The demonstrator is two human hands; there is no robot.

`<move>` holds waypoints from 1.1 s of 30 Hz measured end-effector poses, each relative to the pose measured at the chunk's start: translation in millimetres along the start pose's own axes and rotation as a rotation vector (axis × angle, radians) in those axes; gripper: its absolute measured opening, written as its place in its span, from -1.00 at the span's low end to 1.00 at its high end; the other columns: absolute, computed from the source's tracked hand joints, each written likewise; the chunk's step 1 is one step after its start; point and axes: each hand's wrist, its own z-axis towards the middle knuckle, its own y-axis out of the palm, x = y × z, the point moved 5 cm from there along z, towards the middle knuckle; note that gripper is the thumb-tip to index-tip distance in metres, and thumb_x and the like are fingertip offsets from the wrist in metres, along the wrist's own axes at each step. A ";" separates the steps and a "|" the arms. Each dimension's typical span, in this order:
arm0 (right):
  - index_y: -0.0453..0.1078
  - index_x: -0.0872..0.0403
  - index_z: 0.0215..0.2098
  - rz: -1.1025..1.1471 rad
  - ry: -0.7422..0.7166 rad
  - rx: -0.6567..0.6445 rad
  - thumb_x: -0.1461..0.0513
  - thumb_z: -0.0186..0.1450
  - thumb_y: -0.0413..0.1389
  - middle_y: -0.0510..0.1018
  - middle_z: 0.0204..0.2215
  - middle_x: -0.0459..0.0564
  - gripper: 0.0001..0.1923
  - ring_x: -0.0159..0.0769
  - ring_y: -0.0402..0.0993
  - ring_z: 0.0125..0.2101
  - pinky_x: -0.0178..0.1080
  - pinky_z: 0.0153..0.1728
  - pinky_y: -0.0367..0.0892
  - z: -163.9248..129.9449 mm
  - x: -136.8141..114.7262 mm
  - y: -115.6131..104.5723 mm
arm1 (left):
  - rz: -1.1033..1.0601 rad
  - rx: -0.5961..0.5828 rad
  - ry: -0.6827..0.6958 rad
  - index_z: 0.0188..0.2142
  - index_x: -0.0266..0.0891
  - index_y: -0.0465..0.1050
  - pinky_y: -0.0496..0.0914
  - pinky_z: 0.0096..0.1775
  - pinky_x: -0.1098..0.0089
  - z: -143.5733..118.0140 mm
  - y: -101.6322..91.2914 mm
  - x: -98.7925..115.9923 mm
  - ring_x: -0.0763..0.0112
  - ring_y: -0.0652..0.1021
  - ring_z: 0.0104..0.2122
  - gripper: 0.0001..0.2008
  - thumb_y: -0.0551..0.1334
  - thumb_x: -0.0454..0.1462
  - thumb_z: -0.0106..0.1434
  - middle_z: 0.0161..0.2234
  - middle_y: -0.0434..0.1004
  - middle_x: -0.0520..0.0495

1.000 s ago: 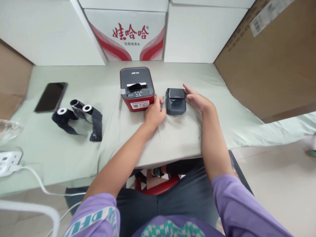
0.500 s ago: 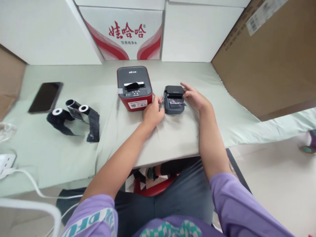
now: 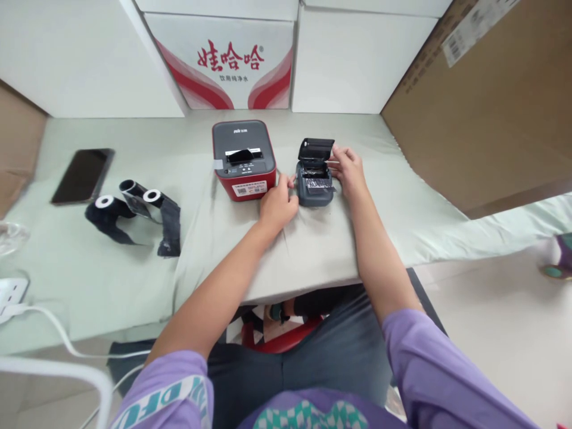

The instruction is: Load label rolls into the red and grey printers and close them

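Bracing the small grey label printer at centre surface: our left hand pinches its 9 o'clock side, right hand grasps the raised lid. Light, rigid plastic; hinge looks fragile, so hold the body.

A red body and grey top are shown by the label printer; the small printer is dark grey; the table cloth is pale green.

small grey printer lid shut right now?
No, the small grey printer has its lid tipped up and back, with the right hand at the lid's edge.
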 end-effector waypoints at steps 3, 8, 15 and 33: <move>0.20 -0.04 -0.37 -0.066 -0.040 0.039 -0.35 0.03 0.25 0.47 -0.28 -0.04 -0.34 -0.22 0.49 -0.16 -0.24 -0.29 0.44 -0.9 -0.2 2.0 | -0.001 -0.002 -0.003 0.07 -0.05 0.33 0.44 -0.10 0.29 -0.4 -0.3 0.4 0.25 0.61 -0.23 -0.65 0.16 -0.33 0.30 -0.10 0.68 -0.09; 0.39 -0.04 -0.30 -0.203 -0.089 -0.005 -0.19 0.15 0.21 0.52 -0.23 -0.01 -0.56 -0.17 0.48 -0.12 -0.18 -0.20 0.47 -3.2 -7.4 4.4 | 0.000 0.005 0.000 0.07 -0.03 0.33 0.45 -0.08 0.27 -1.2 -0.3 0.4 0.24 0.62 -0.22 -0.65 0.15 -0.32 0.30 -0.13 0.68 -0.09; 0.58 0.02 -0.25 -0.545 -0.187 -0.064 0.12 0.18 0.23 0.50 -0.02 0.09 -0.79 -0.10 0.50 -0.06 -0.02 0.13 0.42 -8.0 -14.6 9.5 | 0.028 0.001 -0.019 0.05 -0.02 0.30 0.44 -0.11 0.31 0.2 -0.1 -0.9 0.25 0.63 -0.20 -0.68 0.14 -0.31 0.32 -0.12 0.69 -0.06; 0.64 0.07 -0.39 -0.981 -0.197 -0.327 0.29 0.00 0.42 0.54 -0.13 0.17 -0.82 0.11 0.44 0.10 0.05 0.23 0.35 7.9 -40.6 24.1 | 0.047 -0.012 0.078 0.05 -0.09 0.35 0.41 -0.14 0.27 3.7 0.3 1.9 0.14 0.65 -0.11 -0.70 0.12 -0.30 0.33 -0.10 0.68 -0.14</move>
